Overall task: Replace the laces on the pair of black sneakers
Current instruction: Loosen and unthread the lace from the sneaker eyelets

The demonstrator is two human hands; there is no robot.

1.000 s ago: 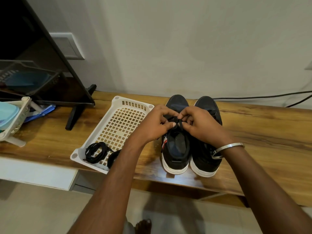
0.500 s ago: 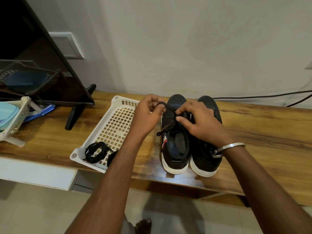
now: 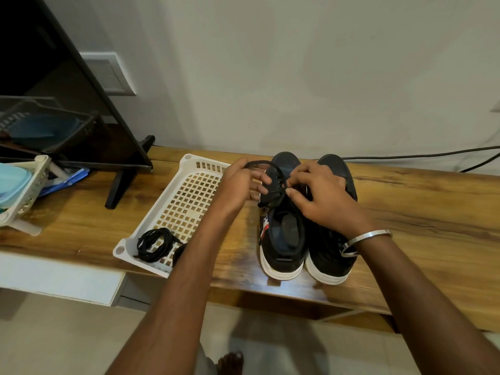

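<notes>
Pulling the old black lace (image 3: 266, 165) from the left sneaker (image 3: 281, 228) on the bench (image 3: 405, 212): left hand (image 3: 238, 185) and right hand (image 3: 322, 196) both pinching it. Right sneaker (image 3: 332, 255) untouched; new laces (image 3: 154, 243) waiting in the white basket (image 3: 186, 201).

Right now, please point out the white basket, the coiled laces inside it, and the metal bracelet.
white basket (image 3: 186, 160): head view, far rim.
coiled laces (image 3: 153, 243): head view, bundle's middle.
metal bracelet (image 3: 370, 235): head view, band's top.
</notes>
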